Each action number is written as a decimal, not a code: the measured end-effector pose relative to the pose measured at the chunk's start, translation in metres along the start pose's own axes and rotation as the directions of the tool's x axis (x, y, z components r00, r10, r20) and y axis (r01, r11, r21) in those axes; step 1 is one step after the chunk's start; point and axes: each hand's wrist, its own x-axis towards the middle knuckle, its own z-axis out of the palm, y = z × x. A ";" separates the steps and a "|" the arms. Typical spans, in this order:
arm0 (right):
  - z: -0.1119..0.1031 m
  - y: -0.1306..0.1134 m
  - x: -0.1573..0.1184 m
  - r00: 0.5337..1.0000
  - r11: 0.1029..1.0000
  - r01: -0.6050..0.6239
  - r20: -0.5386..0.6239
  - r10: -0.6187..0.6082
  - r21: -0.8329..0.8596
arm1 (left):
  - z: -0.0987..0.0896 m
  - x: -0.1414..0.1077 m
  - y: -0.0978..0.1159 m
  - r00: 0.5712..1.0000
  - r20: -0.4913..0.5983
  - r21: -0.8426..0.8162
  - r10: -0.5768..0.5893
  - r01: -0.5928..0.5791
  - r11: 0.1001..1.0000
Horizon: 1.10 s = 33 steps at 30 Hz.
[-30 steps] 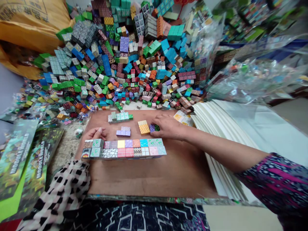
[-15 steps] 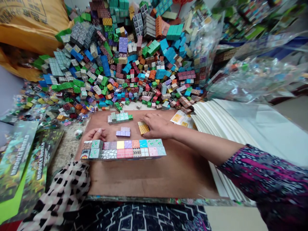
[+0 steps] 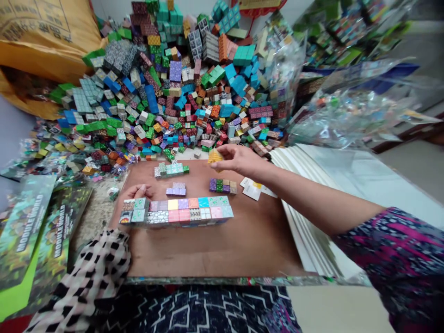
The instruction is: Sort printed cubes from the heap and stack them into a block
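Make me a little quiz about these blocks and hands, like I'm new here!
1. True or false: the right hand is holding a yellow block.

2. What is the left hand resting on?
A. the stack of white sheets
B. the wooden board
C. the heap of blocks

3. Fill in the missing word: the boxes on the left are printed with the words "Module ____".

Key: 1. True. 2. B. 3. World.
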 end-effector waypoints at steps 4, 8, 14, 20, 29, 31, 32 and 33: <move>-0.018 0.002 -0.043 0.995 0.964 -0.103 -0.019 0.102 -0.245 | -0.002 0.002 -0.003 1.000 0.005 -0.028 0.011 -0.010 1.000; -0.007 -0.002 -0.104 0.995 0.718 -0.064 0.008 0.096 -0.694 | -0.006 0.008 -0.010 0.999 0.006 -0.080 0.035 -0.035 0.996; 0.064 -0.002 -0.169 0.978 0.739 -0.124 0.044 0.203 -0.662 | -0.012 0.005 0.001 0.991 -0.126 -0.282 0.042 -0.076 0.956; 0.078 0.005 -0.186 0.976 0.787 -0.159 0.024 0.215 -0.597 | -0.022 -0.026 0.020 0.946 -0.319 -0.383 0.062 -0.189 0.904; 0.064 0.017 -0.176 0.941 0.791 0.212 0.340 -0.005 -0.574 | 0.013 -0.144 -0.015 0.909 -0.374 -0.122 0.182 -0.243 0.962; 0.069 0.017 -0.177 0.953 0.806 0.182 0.303 -0.004 -0.563 | 0.017 -0.158 -0.020 0.954 -0.229 -0.090 0.192 -0.217 0.972; 0.072 0.017 -0.179 0.962 0.812 0.156 0.273 0.004 -0.562 | 0.017 -0.161 -0.021 0.961 -0.188 -0.070 0.203 -0.220 0.973; 0.075 0.017 -0.181 0.969 0.818 0.136 0.246 0.007 -0.559 | 0.016 -0.161 -0.021 0.959 -0.176 -0.046 0.223 -0.235 0.971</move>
